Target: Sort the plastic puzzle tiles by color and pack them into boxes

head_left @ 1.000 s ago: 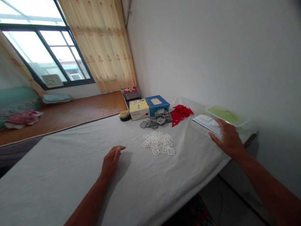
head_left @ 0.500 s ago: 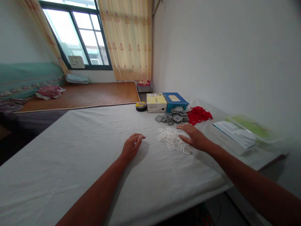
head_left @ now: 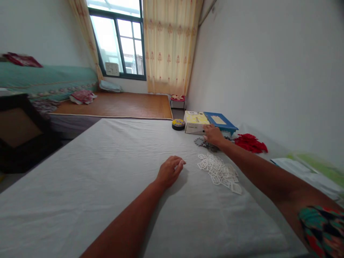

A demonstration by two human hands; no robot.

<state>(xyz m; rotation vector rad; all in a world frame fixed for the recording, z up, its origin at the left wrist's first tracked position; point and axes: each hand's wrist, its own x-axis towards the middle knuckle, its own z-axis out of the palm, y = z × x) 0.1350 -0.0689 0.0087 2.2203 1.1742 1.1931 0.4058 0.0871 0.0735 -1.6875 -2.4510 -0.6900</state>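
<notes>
My right hand (head_left: 213, 136) is stretched out over the grey lace-like pieces (head_left: 199, 142), its fingers extended and reaching in front of the yellow and white box (head_left: 195, 122). Whether the fingertips touch the box I cannot tell. Most of the grey pile is hidden behind that hand and forearm. My left hand (head_left: 170, 172) rests on the white cloth (head_left: 120, 179), fingers loosely bent, thumb apart, nothing visible in it. To its right lies a loose pile of white openwork pieces (head_left: 219, 170). Red pieces (head_left: 250, 143) are heaped beyond my right forearm.
A blue box (head_left: 220, 121) stands beside the yellow one, against the wall side. A round black tin with a yellow lid (head_left: 178, 124) is left of the boxes. At the right edge are a white box (head_left: 290, 165) and a green-tinted container (head_left: 317, 163), both blurred.
My right hand has moved from the white pieces forward to the grey pieces and the yellow box. The view has turned left. My left hand stays on the cloth.
</notes>
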